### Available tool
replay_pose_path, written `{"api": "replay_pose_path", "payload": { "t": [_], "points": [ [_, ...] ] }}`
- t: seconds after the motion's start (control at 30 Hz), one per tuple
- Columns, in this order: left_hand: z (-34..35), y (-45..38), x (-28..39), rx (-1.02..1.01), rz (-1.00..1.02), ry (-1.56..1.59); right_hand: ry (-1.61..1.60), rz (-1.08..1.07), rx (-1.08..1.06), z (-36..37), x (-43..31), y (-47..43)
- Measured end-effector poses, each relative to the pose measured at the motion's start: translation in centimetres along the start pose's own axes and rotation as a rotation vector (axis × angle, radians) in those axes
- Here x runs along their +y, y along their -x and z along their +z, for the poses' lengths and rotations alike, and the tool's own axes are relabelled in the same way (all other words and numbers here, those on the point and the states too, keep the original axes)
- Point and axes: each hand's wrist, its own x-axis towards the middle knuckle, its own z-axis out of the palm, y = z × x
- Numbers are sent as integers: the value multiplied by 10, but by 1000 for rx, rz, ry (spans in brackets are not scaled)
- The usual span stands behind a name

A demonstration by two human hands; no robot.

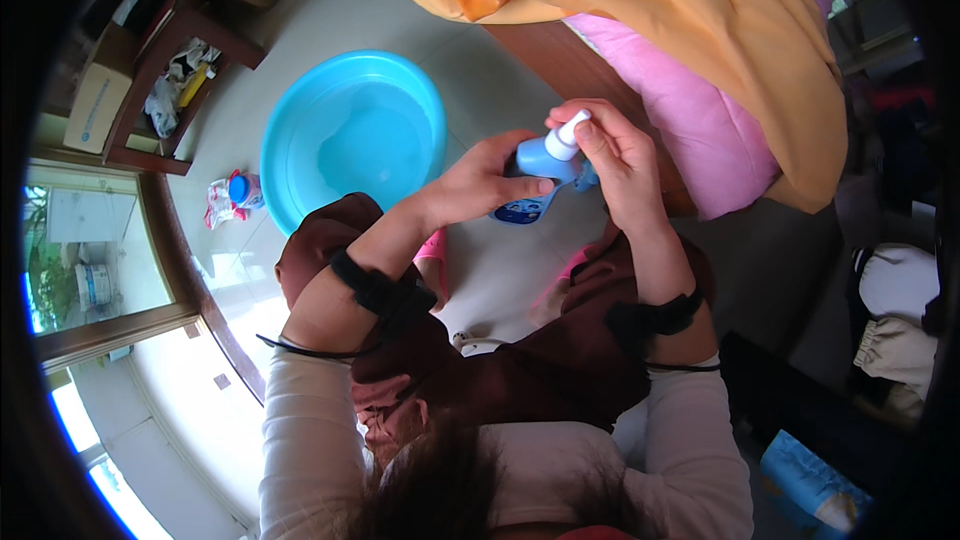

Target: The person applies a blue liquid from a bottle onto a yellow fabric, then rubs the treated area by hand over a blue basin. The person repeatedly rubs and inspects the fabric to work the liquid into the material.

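Observation:
My left hand point(487, 178) is wrapped around the body of a blue plastic bottle point(541, 160), which tilts above the floor between my knees. My right hand point(624, 157) pinches the bottle's white nozzle top point(564, 139) between thumb and fingers. Part of the bottle's label shows below my left thumb, and the rest of the body is hidden by that hand. Just beside the bottle, a small blue item point(586, 177) is partly covered; what it is cannot be told. A light blue plastic basin point(294, 124) stands on the floor beyond my left forearm, with water point(371, 146) in it.
A jar with a blue lid point(241, 190) stands left of the basin, beside a pink-and-white packet point(219, 204). At the upper right, an orange sheet point(675, 37) and a pink quilt point(679, 112) hang over a wooden bed frame point(551, 52). Wooden shelving point(124, 120) stands at far left.

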Motion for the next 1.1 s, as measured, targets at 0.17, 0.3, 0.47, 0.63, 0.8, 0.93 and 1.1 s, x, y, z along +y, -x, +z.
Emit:
{"api": "replay_pose_path", "payload": {
  "t": [0.17,0.3,0.47,0.63,0.8,0.93,1.1],
  "points": [
    [-5,0,-11,-24,2,-9,34,5,90,9,5,1],
    [-10,3,-14,-8,4,-18,42,41,68,13,11,2],
    [-21,4,-13,42,72,-156,-38,159,-50,26,29,7],
    [-38,4,-23,77,154,-668,41,226,31,40,70,14],
    [-65,0,-4,266,-41,-1039,360,338,83,29,126,12],
    [-80,-3,10,257,-216,-1212,585,424,188,12,200,3],
    [-88,0,8,172,-333,-1205,880,280,463,-6,264,-19]
  ]
}}
